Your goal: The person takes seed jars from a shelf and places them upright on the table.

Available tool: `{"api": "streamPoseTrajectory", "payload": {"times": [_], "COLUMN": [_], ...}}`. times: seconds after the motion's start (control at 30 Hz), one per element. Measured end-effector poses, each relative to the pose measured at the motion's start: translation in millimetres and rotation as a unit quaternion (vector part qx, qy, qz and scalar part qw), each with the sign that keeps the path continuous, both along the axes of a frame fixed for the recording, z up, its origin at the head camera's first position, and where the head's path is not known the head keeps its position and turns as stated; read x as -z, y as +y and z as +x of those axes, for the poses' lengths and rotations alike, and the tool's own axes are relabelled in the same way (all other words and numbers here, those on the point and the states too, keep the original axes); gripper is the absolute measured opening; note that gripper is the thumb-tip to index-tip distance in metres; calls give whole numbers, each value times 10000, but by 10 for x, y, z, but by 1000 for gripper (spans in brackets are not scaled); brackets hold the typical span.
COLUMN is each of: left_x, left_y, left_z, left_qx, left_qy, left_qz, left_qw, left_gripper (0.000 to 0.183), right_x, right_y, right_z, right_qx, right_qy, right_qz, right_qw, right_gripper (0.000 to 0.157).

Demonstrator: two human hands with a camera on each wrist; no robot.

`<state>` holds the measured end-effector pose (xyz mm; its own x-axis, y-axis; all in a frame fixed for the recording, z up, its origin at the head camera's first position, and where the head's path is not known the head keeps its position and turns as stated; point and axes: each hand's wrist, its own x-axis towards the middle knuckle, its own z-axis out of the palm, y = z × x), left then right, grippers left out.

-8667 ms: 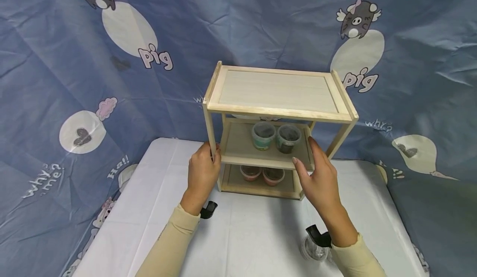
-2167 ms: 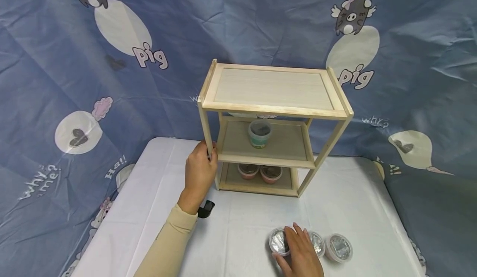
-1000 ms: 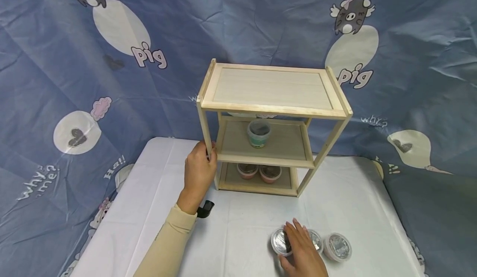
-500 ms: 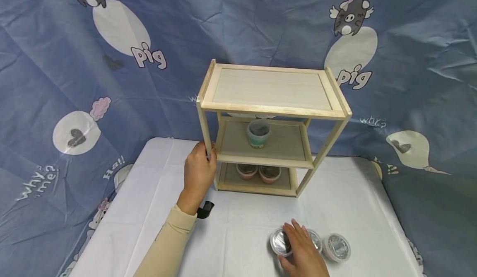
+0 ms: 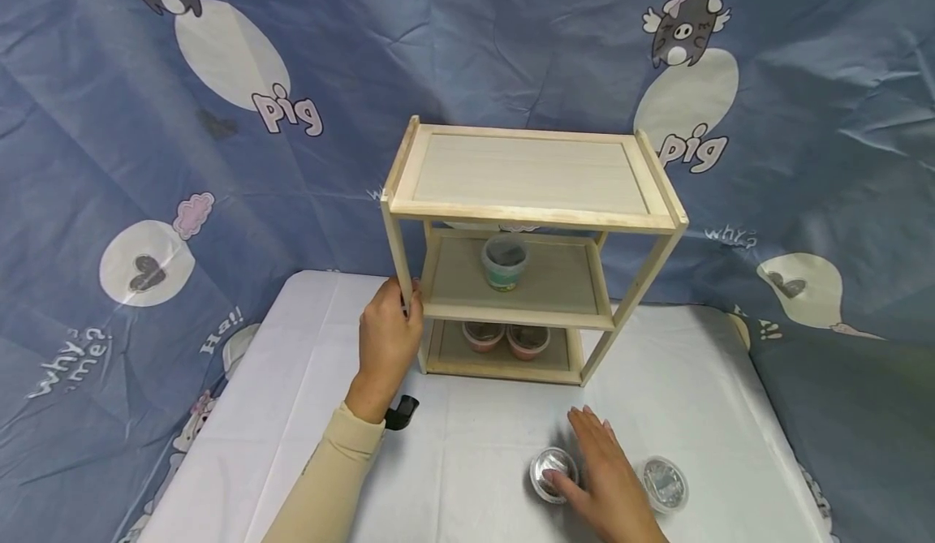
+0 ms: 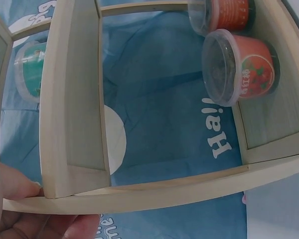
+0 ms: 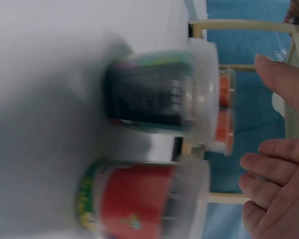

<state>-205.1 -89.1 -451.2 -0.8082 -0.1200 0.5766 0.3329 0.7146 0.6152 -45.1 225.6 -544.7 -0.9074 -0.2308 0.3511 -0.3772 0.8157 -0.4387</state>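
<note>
My left hand grips the left front post of a three-tier wooden shelf. In the left wrist view its thumb and fingers lie on either side of the post. My right hand hovers over the table with spread fingers. Just left of it stands a lidded plastic cup, partly overlapped by the thumb; the right wrist view shows a dark-labelled cup and a red-labelled cup, both apart from the palm. Another lidded cup stands right of the hand.
A green cup stands on the middle tier. Two red-orange cups sit side by side on the bottom tier. White cloth covers the table, and a blue printed curtain hangs behind the shelf.
Since the oldest frame, one of two middle-tier cups has left the shelf, and my right hand has come down to the table cups. It has just released a cup and shifted forward and right.
</note>
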Motion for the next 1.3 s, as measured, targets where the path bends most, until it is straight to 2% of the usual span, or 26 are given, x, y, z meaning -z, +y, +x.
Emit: {"api": "streamPoseTrajectory", "payload": {"times": [0.1, 0.47, 0.7, 0.87, 1.07, 1.3], "left_x": [2, 10, 14, 17, 0, 4], "left_y": [-4, -18, -15, -10, -4, -8], "left_z": [2, 17, 8, -6, -15, -14], "left_qx": [13, -51, -29, -58, 12, 5], "left_qy": [0, -29, -5, 15, 57, 47], "left_qz": [10, 16, -16, -42, 9, 25], "left_qw": [10000, 10000, 10000, 10000, 10000, 10000], "left_gripper": [15, 16, 13, 12, 13, 13], "right_x": [-85, -413, -704, -885, -997, -1054], "right_y": [12, 28, 37, 9, -85, -169], "right_z": [-58, -259, -446, -611, -763, -825], "right_qx": [117, 177, 228, 129, -63, -190], "right_qy": [-80, 197, 162, 345, 476, 585], "right_qz": [-76, -408, -423, -569, -649, -692], "right_qw": [9999, 9988, 9987, 9977, 9967, 9957], "right_gripper": [87, 94, 98, 96, 95, 102]}}
